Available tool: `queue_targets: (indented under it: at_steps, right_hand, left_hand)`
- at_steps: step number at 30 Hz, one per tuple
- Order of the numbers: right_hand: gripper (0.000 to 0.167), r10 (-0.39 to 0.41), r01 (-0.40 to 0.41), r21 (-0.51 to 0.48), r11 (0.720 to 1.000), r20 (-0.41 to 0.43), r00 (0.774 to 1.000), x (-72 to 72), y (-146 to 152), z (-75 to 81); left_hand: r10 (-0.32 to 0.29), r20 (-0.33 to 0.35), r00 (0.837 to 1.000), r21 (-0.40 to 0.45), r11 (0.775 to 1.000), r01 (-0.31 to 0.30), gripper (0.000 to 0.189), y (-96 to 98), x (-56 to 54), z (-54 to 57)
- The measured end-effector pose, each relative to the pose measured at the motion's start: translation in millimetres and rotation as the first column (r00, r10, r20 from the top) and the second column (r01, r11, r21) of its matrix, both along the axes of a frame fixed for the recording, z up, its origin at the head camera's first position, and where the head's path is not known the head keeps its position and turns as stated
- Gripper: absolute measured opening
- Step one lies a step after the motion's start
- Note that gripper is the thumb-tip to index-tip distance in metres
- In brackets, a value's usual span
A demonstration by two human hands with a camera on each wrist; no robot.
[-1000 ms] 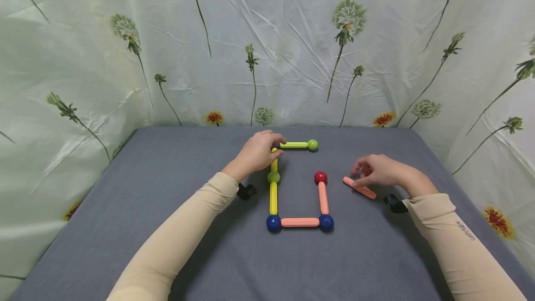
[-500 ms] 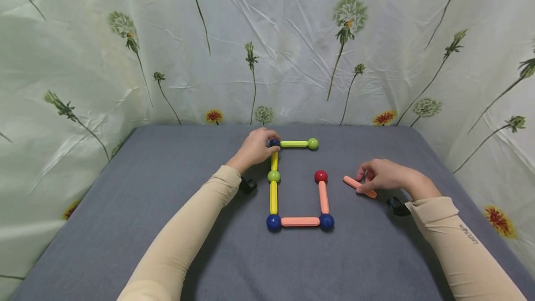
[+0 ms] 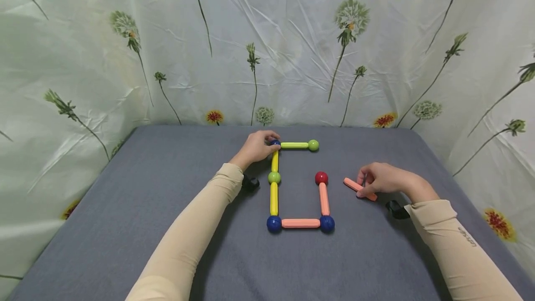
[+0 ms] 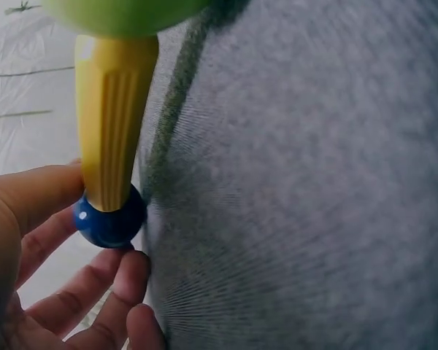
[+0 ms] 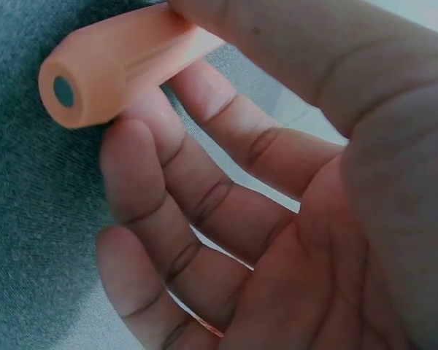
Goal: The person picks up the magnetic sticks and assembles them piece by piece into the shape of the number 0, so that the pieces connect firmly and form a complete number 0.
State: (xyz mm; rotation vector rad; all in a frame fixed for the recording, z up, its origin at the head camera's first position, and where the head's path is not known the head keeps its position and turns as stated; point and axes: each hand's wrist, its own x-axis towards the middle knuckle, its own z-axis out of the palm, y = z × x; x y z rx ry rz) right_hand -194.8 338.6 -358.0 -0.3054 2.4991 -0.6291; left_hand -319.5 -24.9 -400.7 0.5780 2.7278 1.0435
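At the far left corner of a figure of magnetic rods and balls, my left hand (image 3: 256, 147) pinches a blue ball (image 4: 111, 219). From that ball a yellow rod (image 3: 275, 160) runs toward me to a green ball (image 3: 274, 178), and a lime rod (image 3: 294, 145) runs right to another green ball (image 3: 313, 145). A second yellow rod (image 3: 274, 199) leads down to a near blue ball (image 3: 274, 224). Right of the figure, my right hand (image 3: 382, 180) holds a loose salmon rod (image 5: 124, 69) between thumb and fingers, low over the cloth.
A salmon rod (image 3: 301, 223) joins the two near blue balls. From the right one (image 3: 327, 224), another salmon rod (image 3: 324, 199) reaches a red ball (image 3: 321, 178). Grey cloth (image 3: 167, 180) covers the table, with a flowered curtain (image 3: 292, 59) behind it.
My left hand has lowered slightly and settled round the far blue ball. My right hand has shifted a little toward me along the salmon rod and closed its fingers on it.
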Motion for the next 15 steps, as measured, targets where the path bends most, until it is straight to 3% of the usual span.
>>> queue_targets:
  at_steps: [15]
  right_hand:
    - [0.023, -0.022, 0.023, -0.033, 0.999, 0.006, 1.0, -10.0, 0, -3.1]
  left_hand:
    - [0.031, 0.115, 0.993, 0.105, 0.994, -0.043, 0.028, -1.1, -7.4, -5.3]
